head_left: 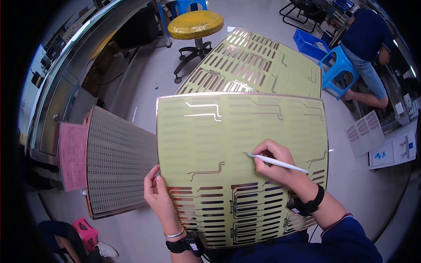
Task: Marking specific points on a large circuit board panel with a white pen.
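A large yellow-green circuit board panel [197, 140] with copper traces is tilted up in front of me. Its lower part carries rows of dark and coppery strips. My left hand [158, 195] grips the panel's left edge, fingers round the rim and thumb on the face. Over the middle of the panel, my right hand [274, 160] pinches a slim white craft knife [280, 163] like a pen. The knife's thin tip points left, at or just above the surface; I cannot tell if it touches. Both wrists wear black straps with small boxes.
Behind leans a similar copper-patterned panel [294, 65]. On the left stand grey patterned panels [120, 162] beside a pink sheet [73, 155]. Further off are a yellow stool [196, 24], a blue crate [307, 46] and a person [366, 39] by a blue stool [337, 70].
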Motion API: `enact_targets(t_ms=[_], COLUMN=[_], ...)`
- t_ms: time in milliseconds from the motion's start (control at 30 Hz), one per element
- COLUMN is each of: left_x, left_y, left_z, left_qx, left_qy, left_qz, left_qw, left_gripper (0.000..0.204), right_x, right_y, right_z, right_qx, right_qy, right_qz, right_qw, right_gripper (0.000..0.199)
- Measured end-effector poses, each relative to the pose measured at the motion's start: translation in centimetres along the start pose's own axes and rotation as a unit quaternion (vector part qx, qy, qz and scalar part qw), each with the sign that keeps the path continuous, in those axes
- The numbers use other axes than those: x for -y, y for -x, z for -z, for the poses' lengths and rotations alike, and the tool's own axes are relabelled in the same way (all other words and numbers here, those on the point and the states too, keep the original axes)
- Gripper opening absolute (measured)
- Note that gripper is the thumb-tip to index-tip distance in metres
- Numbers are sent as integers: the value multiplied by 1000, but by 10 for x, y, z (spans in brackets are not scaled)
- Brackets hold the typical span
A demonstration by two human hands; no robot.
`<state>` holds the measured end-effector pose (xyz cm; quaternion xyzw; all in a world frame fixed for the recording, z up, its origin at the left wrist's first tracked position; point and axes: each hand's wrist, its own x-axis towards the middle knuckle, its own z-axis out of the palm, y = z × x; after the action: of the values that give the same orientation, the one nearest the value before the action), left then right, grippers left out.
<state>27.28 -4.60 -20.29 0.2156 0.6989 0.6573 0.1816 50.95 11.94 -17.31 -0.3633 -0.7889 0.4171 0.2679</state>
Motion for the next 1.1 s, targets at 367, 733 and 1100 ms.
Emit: enact_targets(t_ms=[367,733,1100], left_x=[2,-1,-1], left_y=[-1,0,-2], left_z=[-1,1,-1], left_qx=[-6,-4,-5], left_qy=[9,9,6], left_qz=[1,14,2], left_qw=[1000,1000,1000], left_gripper=[25,26,25], right_x=[-12,-16,-15], right_y=[0,2,0], right_z=[-5,-8,-6], right_qx=[-33,-51,-40], right_qy=[-12,-14,-10], right_qz=[44,47,34], right_qw=[998,998,999], right_gripper=[8,7,7])
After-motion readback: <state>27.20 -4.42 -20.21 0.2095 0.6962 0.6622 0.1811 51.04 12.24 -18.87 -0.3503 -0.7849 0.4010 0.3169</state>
